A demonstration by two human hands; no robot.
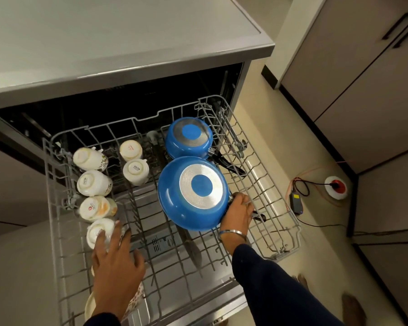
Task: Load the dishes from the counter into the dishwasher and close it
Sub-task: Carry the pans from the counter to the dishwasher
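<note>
My right hand (238,209) is wrapped round the black handle of the big pan (193,192), which sits upside down in the rack (290,222), its blue-and-silver base up. The handle end pokes out just past my knuckles, toward the rack's right wall. Beyond the hand, touching the big pan's far rim, lies the small pan (189,137), also face down, its handle running off to the right.

My left hand (114,262) has its fingers straight and spread; it grips nothing. The fingertips lie against the nearest cup (99,232), though blur keeps me from saying how firmly. Further out from that hand three more cups stand in a row, bases up, and two more sit between that row and the pans. Something pale and round shows under my left wrist, at the rack's near edge; I cannot tell what it is.

I judge the step to be seating the big pan. To do it well I should keep it tilted so water runs off, let the rim drop between the tines rather than perch on them, and turn the handle so it stays inside the rack and clear of the small pan's handle. I'd let go only once it stops rocking. The left hand should steady that nearest cup so it doesn't tip. The rack is pulled fully out and must slide in before the door can close.
</note>
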